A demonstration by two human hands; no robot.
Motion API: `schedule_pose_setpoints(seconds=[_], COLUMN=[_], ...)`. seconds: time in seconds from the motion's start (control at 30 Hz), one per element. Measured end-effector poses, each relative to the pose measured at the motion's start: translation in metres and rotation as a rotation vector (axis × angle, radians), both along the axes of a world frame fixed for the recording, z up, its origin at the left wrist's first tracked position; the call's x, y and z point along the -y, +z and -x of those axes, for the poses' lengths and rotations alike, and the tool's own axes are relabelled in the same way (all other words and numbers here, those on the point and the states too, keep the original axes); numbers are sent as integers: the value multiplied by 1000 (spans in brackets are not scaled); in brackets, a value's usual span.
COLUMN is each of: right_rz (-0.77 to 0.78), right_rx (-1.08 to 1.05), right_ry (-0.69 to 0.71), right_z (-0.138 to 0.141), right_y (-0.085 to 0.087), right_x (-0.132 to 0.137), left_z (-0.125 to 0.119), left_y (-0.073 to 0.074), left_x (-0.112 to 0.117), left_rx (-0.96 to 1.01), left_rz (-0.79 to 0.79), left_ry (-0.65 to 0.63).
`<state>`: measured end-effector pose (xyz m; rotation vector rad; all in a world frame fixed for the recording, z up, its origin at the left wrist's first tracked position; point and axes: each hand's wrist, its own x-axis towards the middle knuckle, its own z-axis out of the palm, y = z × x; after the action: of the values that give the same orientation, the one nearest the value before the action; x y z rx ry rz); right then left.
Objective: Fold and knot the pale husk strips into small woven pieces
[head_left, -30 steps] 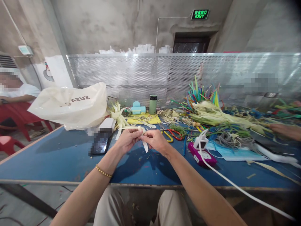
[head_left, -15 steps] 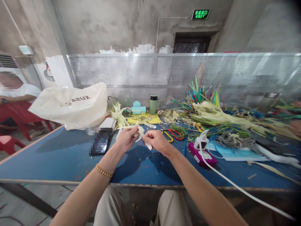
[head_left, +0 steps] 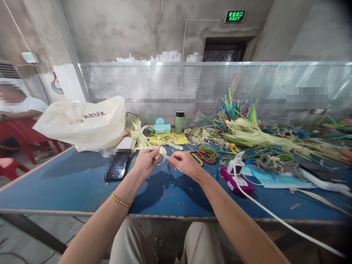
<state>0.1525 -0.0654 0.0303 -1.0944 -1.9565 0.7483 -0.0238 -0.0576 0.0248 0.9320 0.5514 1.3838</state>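
Over the blue table (head_left: 68, 183) both of my hands pinch a pale leaf strip (head_left: 162, 151) that is partly folded into a small knot. My left hand (head_left: 147, 161) grips its left end, fingers closed. My right hand (head_left: 185, 164) holds the right end between thumb and forefinger, and a thin tail of the strip hangs below it. More pale leaf strips (head_left: 139, 135) lie on the table just beyond my hands.
A white plastic bag (head_left: 82, 123) and a phone (head_left: 118, 167) lie to the left. A green flask (head_left: 179, 122), scissors (head_left: 202, 156), coloured straws (head_left: 236, 108), a leaf pile (head_left: 255, 137) and a magenta device with a white cable (head_left: 236, 179) crowd the right. A person (head_left: 16, 106) sits far left.
My hands have drawn slightly apart and risen a little. The wide hanging strip end below my right hand has been pulled through, leaving a thin tail.
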Motion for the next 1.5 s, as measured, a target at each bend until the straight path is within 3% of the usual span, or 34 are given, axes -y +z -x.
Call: schedule_pose_setpoints(seconds=[0.13, 0.33, 0.77, 0.87, 1.03, 1.13, 1.2, 1.27, 1.37, 1.5], right_rz=[76, 336, 270, 147, -420, -527, -477, -317, -10, 202], right_rx=[-155, -400, -406, -282, 99, 202, 197, 139, 21, -125], right_ry=[-91, 208, 209, 139, -113, -114, -102, -67, 63, 226], right_z=[-3, 2, 5, 5, 2, 1, 1, 0, -1, -3], right_y=[7, 8, 5, 2, -6, -7, -6, -4, 1, 8], right_x=[-1, 5, 7, 3, -6, -8, -7, -4, 3, 11], left_z=[-4, -9, -8, -7, -4, -3, -4, -5, -7, -9], left_y=[4, 4, 3, 5, 6, 5, 5, 5, 5, 8], left_x=[7, 10, 10, 11, 10, 9, 9, 10, 11, 14], left_rx=[-89, -182, -146, -131, -108, -93, -102, -127, -163, -183], left_rz=[-57, -111, -92, -73, -26, -12, -7, -19, -68, -92], left_ry=[-40, 12, -24, -62, -109, -129, -112, -75, -22, -27])
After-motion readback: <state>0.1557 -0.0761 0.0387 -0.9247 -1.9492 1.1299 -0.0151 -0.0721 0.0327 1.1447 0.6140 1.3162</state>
